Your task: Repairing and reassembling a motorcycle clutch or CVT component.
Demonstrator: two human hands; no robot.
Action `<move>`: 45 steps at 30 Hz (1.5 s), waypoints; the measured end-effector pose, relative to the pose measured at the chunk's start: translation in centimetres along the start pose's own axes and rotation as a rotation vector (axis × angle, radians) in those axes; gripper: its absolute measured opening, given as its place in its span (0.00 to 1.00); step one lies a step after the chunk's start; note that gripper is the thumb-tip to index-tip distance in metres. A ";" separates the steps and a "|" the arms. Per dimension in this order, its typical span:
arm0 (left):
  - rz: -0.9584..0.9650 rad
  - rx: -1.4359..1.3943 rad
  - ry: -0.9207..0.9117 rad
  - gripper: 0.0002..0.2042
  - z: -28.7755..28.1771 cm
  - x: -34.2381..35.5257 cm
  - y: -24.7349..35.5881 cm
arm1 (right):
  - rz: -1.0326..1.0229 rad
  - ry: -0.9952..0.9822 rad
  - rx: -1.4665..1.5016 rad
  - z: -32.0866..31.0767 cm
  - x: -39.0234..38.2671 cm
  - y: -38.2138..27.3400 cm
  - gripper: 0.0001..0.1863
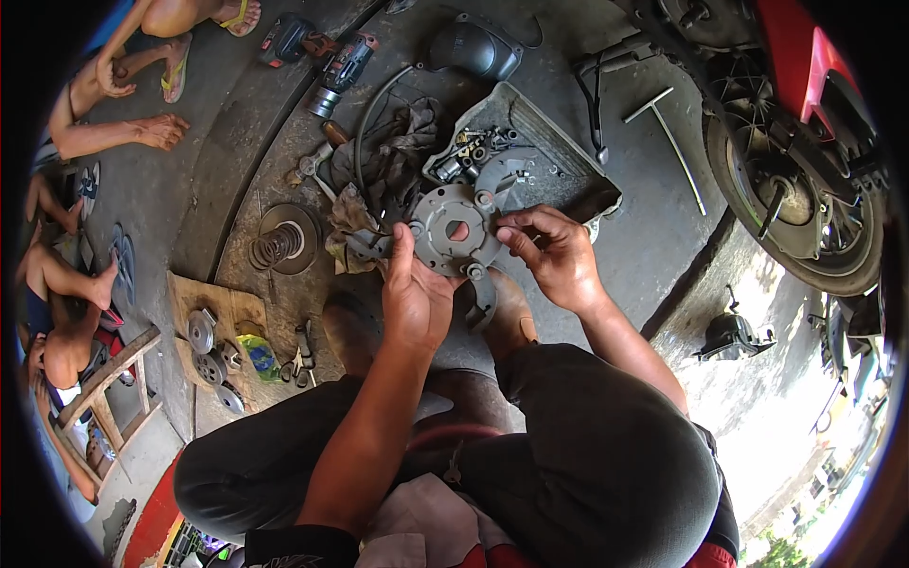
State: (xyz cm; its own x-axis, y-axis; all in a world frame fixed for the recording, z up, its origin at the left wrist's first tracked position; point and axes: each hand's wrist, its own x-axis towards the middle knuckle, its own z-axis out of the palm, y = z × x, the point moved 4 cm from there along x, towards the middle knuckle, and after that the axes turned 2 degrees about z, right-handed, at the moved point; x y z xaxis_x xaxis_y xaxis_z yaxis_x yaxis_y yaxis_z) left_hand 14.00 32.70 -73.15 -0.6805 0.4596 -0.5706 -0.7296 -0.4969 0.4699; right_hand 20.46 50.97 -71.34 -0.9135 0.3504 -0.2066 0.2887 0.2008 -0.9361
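Grey floor [630, 194] lay beneath a round metal plate [436, 232].
The left hand [419, 303] clamped its fingers on the plate's left rim; the right hand's [565, 257] fingers pinched together at the right.

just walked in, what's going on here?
A person's left hand holds up a round metal plate fitted with curved arms. The right hand has its fingertips at the plate's right edge; whether they pinch a small part is unclear. Beyond it, a tray of loose parts sits on the floor, with a rag to its left.
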 end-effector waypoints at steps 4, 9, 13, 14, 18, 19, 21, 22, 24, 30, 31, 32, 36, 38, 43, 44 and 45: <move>-0.005 0.012 0.009 0.28 0.0 -0.3 -0.4 | 0.012 0.019 0.021 0.6 0.0 0.6 0.09; -0.012 0.065 -0.031 0.27 -0.5 -0.3 -1.0 | 0.286 0.058 0.406 1.8 -1.2 3.3 0.06; -0.024 0.080 -0.010 0.27 -1.3 -0.4 -1.2 | 0.311 0.067 0.383 2.4 -1.7 4.5 0.07; -0.042 0.066 0.023 0.27 -1.6 -0.4 -1.3 | 0.319 0.039 0.387 2.4 -1.7 4.7 0.07; -0.045 0.101 0.005 0.27 -2.5 -0.2 -1.0 | 0.329 -0.044 0.339 0.0 -0.3 6.1 0.06; -0.043 0.100 0.023 0.28 -2.8 -0.2 -0.9 | 0.313 -0.087 0.331 -1.6 0.6 6.6 0.07; -0.037 0.098 0.044 0.28 -3.3 -0.1 -0.5 | 0.264 0.179 -0.385 -5.5 3.4 8.4 0.10; -0.042 0.097 0.046 0.28 -3.5 0.0 -0.4 | 0.202 0.197 -0.509 -6.5 4.6 9.3 0.11; -0.047 0.096 0.048 0.28 -3.7 0.2 -0.1 | 0.220 0.227 -0.661 -7.4 6.3 11.5 0.12; -0.041 0.145 0.051 0.29 -3.6 0.3 0.2 | 0.320 0.138 -0.957 -6.3 7.9 14.5 0.12; -0.039 0.162 0.059 0.29 -3.5 0.3 0.3 | 0.297 0.151 -0.947 -6.3 7.8 14.0 0.12; -0.037 0.178 0.067 0.29 -3.5 0.3 0.3 | 0.279 0.169 -0.943 -6.4 7.6 13.3 0.11; 0.004 0.257 0.042 0.26 -3.1 0.4 0.7 | 0.258 0.299 -0.247 -7.2 5.7 8.9 0.10; 0.010 0.253 0.068 0.24 -2.8 0.4 0.8 | 0.147 0.144 0.043 -6.6 4.9 5.2 0.09; 0.049 0.361 0.015 0.23 -0.9 -0.2 0.7 | -0.322 -0.332 -0.300 -2.5 3.4 -3.5 0.10; 0.042 0.365 0.041 0.23 -0.8 -0.3 0.7 | -0.377 -0.324 -0.360 -1.7 3.2 -4.5 0.10; 0.014 0.367 0.052 0.22 -0.6 -0.4 0.6 | -0.375 -0.324 -0.363 -1.3 3.2 -5.0 0.10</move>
State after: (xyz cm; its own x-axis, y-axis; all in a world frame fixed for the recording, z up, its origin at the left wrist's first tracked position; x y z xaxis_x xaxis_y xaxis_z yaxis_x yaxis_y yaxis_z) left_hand 13.93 31.75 -73.07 -0.6931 0.4121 -0.5914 -0.7023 -0.2012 0.6828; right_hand 16.43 52.24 -66.93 -0.9960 -0.0887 -0.0113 -0.0419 0.5754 -0.8168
